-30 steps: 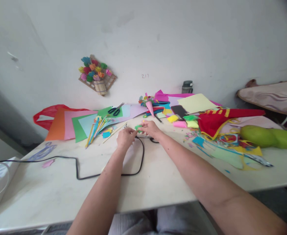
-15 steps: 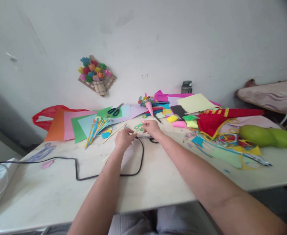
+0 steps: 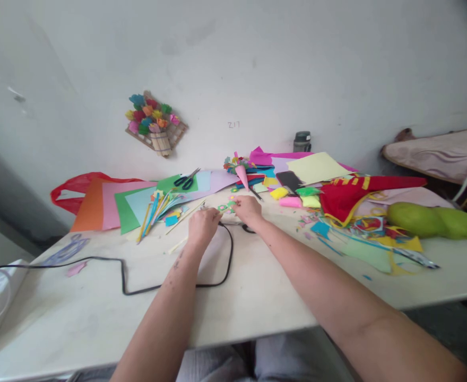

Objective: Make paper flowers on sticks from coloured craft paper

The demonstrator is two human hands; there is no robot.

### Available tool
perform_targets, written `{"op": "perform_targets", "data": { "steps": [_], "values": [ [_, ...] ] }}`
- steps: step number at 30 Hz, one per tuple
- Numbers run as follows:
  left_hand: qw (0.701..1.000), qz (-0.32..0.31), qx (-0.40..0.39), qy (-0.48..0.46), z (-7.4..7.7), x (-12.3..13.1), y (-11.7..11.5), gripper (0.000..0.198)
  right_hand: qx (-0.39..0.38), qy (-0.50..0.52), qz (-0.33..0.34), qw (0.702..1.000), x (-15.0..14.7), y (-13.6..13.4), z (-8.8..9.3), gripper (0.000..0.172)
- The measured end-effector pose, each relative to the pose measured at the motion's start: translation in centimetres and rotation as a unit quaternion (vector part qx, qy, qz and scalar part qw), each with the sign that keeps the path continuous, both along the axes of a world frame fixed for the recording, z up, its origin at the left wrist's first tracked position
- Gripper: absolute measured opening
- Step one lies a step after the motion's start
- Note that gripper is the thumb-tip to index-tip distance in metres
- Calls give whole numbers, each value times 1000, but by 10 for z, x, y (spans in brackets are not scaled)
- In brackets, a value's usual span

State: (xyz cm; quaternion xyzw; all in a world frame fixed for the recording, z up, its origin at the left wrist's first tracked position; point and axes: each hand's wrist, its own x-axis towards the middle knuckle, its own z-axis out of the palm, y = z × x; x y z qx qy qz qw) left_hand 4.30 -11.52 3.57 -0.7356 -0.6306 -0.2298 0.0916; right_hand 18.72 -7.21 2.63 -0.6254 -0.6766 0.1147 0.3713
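In the middle of the table (image 3: 98, 329), both of my hands are close together over small green paper flowers (image 3: 225, 208) with pink and yellow centres. My right hand (image 3: 249, 209) is closed at their right side, thumb and fingers pinched on a green paper flower. Fingers bent together, my left hand (image 3: 204, 223) touches the left end of the flowers; what lies in its pinch is too small to make out. A black cable (image 3: 231, 254) runs beside my left hand. Under my right wrist shows the black handle of a pair of scissors (image 3: 249, 228).
Coloured paper sheets (image 3: 110, 204), dark scissors (image 3: 186, 179) and paper strips (image 3: 154, 215) lie left. Behind my hands is a pink paper cone with flowers (image 3: 241, 175). A phone (image 3: 289, 181), clay packs (image 3: 291, 202), red cloth (image 3: 339, 199) and green fruit (image 3: 418, 220) lie right.
My left hand has turned slightly, and its fingers have closed in nearer the green flowers. The right hand stays almost in place. The whole view has shifted slightly.
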Motion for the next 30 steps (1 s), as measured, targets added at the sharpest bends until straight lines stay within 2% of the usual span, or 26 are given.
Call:
{"op": "perform_targets", "data": {
  "steps": [8, 17, 23, 26, 30],
  "values": [
    [1000, -6, 9, -3, 0, 1, -1, 26, 17, -24, 3, 1000, 0, 1, -2, 21],
    [1000, 2, 14, 1, 1, 1, -2, 26, -5, 45, 35, 998, 4, 1, 0, 15],
    [1000, 4, 20, 11, 0, 2, -1, 26, -49, 136, 108, 984, 7, 1, 2, 32],
    [1000, 8, 15, 13, 0, 2, -1, 26, -64, 166, 117, 977, 7, 4, -1, 26],
    [1000, 14, 6, 12, 0, 2, -1, 27, -64, 154, 98, 981, 6, 6, -2, 16]
  ]
}}
